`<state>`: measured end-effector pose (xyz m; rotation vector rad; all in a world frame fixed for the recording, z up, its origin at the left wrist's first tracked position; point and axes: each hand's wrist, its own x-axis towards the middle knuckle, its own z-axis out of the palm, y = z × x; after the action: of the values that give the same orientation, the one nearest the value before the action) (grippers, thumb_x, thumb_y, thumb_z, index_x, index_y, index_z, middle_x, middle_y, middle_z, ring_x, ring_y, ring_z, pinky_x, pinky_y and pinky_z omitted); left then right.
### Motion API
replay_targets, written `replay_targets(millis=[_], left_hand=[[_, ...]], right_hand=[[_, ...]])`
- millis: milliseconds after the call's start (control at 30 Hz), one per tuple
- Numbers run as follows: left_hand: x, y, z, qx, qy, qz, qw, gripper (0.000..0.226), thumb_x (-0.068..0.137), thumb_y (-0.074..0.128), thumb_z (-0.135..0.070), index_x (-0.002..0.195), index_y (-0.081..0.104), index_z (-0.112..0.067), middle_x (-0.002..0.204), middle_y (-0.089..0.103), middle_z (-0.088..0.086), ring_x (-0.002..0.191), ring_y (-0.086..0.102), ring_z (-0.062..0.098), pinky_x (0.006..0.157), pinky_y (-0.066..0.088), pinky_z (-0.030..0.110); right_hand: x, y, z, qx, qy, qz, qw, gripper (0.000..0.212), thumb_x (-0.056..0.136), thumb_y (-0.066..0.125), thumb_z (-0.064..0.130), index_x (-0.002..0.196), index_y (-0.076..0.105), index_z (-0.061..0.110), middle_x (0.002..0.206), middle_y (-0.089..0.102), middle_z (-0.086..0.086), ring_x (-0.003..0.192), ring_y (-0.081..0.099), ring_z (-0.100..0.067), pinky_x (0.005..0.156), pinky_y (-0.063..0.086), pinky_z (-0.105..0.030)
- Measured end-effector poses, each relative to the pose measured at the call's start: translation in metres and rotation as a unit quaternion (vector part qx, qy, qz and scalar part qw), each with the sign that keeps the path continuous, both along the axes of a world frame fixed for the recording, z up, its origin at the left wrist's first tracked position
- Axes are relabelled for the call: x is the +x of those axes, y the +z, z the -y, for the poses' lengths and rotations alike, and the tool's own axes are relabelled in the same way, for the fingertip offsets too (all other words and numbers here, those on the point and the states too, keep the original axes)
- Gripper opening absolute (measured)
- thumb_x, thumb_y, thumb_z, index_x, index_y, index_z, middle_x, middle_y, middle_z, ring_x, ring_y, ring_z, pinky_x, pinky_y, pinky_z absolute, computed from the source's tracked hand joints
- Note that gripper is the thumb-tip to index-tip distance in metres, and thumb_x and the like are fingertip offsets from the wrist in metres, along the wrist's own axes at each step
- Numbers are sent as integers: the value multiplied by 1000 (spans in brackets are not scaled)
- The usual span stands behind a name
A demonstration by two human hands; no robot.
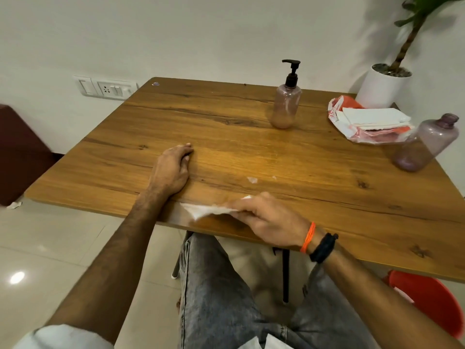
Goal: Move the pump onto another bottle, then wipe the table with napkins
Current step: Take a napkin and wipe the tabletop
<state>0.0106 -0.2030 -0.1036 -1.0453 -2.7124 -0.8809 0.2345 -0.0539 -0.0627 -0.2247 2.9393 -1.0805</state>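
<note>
Hands: my right hand pinches napkin at surface near edge; my left hand rests flat, fingers relaxed; open wood ahead.

The right hand presses a white napkin on the desk near edge; the left hand rests flat. The pump tops the far bottle.

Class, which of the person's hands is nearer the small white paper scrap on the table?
Right. The right hand lies just below the small white paper scrap; the left hand rests farther away, to its left.
</note>
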Motion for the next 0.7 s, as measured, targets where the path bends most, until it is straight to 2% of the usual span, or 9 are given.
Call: replay_targets(millis=[67, 100, 167, 233, 333, 433, 600, 667, 700], left_hand=[[2, 1, -1, 2, 1, 2, 1000, 35, 95, 48, -10, 127, 60, -8, 139, 55, 6, 129, 49, 25, 111, 36, 38], [2, 1, -1, 4, 3, 0, 1000, 35, 95, 48, -9, 127, 60, -7, 139, 56, 7, 128, 50, 26, 110, 37, 39], [4, 2, -1, 7, 9, -1, 1000, 35, 94, 47, -8, 127, 60, -6, 139, 56, 7, 128, 50, 26, 111, 36, 37], [6, 3, -3, 11, 16, -1, 1000, 35, 95, 47, -8, 127, 60, -7, 139, 55, 6, 129, 49, 25, 112, 34, 34], [8, 5, -6, 17, 27, 7, 999, 34, 95, 48, -8, 127, 60, -6, 139, 55, 6, 130, 48, 24, 111, 31, 31], [12, 8, -12, 36, 39, 33, 998, 33, 95, 51, -10, 126, 61, -6, 137, 57, 8, 129, 50, 23, 109, 30, 26], [31, 20, -28, 134, 41, 115, 983, 29, 97, 53, -28, 117, 67, -14, 116, 70, 3, 107, 63, 14, 94, 44, 22], [41, 27, -39, 219, 14, 230, 948, 29, 96, 54, -33, 110, 70, -13, 104, 74, 2, 96, 68, 15, 88, 53, 29], [46, 31, -45, 273, 0, 311, 910, 30, 95, 56, -33, 109, 69, -9, 99, 75, 4, 91, 70, 15, 85, 56, 30]], right_hand=[[-3, 4, -8, -190, -25, 32, 981, 35, 100, 48, 13, 93, 71, 38, 72, 65, 14, 61, 53, -7, 68, 44, -30], [-5, 6, -12, -286, -46, 47, 956, 34, 99, 48, 10, 89, 71, 34, 70, 64, 15, 61, 54, -3, 73, 46, -25], [-14, 6, -20, -463, -102, 84, 876, 23, 98, 48, 8, 104, 69, 14, 88, 73, 3, 75, 67, -8, 72, 56, -24], [-24, 5, -29, -569, -150, 108, 801, 23, 97, 47, 7, 112, 64, 2, 101, 74, -10, 87, 72, -20, 70, 61, -32], [-37, 5, -39, -625, -199, 117, 746, 22, 96, 48, 3, 111, 64, 2, 110, 71, -15, 94, 71, -23, 79, 60, -35], [-47, 3, -46, -666, -208, 122, 705, 20, 95, 49, 1, 107, 65, 3, 106, 73, -15, 93, 72, -24, 75, 61, -36], [-62, 1, -55, -675, -220, 109, 695, 26, 94, 48, 1, 115, 62, 2, 114, 70, -16, 100, 70, -27, 80, 60, -39], [-68, 1, -56, -673, -220, 99, 699, 30, 95, 47, 1, 123, 59, 1, 119, 68, -17, 106, 67, -29, 87, 57, -42], [-70, 1, -57, -670, -218, 96, 703, 31, 95, 46, 1, 124, 58, 2, 120, 67, -17, 107, 66, -29, 89, 56, -42]])
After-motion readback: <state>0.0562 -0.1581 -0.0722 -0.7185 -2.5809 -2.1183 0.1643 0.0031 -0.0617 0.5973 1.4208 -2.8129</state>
